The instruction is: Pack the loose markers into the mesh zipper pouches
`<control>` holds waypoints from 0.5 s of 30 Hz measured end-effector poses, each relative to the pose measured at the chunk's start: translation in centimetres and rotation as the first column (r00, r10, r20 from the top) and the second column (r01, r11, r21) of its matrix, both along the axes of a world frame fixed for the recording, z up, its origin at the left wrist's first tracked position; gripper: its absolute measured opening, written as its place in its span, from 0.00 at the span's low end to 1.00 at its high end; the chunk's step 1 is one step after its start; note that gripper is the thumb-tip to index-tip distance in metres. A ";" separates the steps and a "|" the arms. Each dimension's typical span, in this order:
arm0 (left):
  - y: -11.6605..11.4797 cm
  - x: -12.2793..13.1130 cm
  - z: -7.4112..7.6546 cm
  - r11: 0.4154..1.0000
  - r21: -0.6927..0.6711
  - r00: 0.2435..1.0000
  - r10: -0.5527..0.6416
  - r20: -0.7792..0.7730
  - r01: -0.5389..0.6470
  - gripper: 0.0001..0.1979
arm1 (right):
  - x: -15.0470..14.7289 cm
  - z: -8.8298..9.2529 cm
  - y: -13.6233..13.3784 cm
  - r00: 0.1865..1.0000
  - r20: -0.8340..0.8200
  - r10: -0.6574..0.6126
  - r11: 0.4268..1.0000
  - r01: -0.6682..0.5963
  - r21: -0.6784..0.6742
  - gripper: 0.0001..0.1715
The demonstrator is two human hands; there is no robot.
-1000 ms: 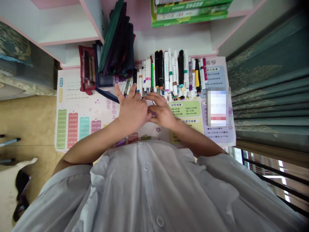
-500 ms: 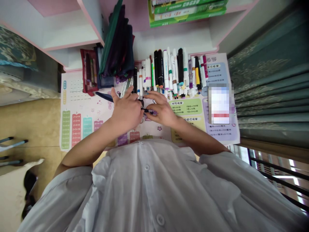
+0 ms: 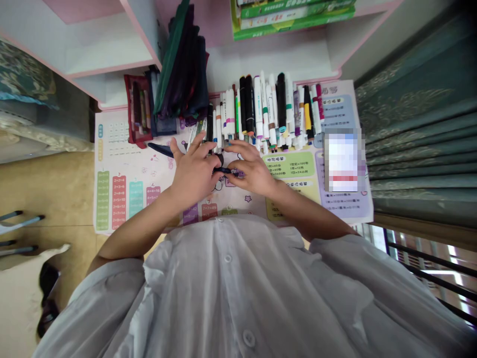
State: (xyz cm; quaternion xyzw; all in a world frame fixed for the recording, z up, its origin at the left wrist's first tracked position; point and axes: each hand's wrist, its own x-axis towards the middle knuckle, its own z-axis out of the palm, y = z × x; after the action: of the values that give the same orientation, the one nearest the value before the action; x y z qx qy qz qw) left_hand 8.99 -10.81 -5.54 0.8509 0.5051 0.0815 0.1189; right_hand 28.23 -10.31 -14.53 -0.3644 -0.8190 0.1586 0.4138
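Slim dark marker (image 3: 223, 170) held crosswise between both hands, just above the middle of the printed times-table desk mat (image 3: 122, 199). Left hand (image 3: 194, 174) clamps the near-left part of it, fingers curled over, thumb out to the left. Right hand (image 3: 251, 174) has its fingers together around the right end; exact contact partly hidden. Small dark round part (image 3: 219, 160) sits just far of the left fingers, can't tell what it is. Dark blue marker (image 3: 160, 150) lies on the mat to the left. Row of mixed markers (image 3: 264, 112) lies just far of the hands on the white bench (image 3: 268, 57), tips nearly touching the right fingers. Red pouch (image 3: 136, 109) and dark folders (image 3: 182, 74) far left, pixelated patch right. Risk: a small part could slip from the fingers and roll, or a knuckle could knock the loose marker row and scatter it.
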 end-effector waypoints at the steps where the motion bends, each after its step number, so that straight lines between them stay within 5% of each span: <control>1: 0.0 -0.1 0.0 1.000 0.001 1.000 0.002 0.003 -0.002 0.01 | 0.0 0.0 0.0 1.000 -0.003 -0.003 1.000 0.003 0.005 0.07; 15: 0.7 -0.6 -0.4 0.993 -0.119 0.995 0.031 0.100 -0.019 0.06 | 0.3 0.4 0.0 0.999 -0.017 0.035 0.999 -0.035 0.009 0.05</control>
State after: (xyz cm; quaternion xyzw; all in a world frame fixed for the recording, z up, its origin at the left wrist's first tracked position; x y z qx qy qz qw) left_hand 8.44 -10.13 -5.92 0.8307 0.5131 0.0962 0.1934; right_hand 28.56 -10.27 -14.13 -0.3469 -0.8223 0.1653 0.4196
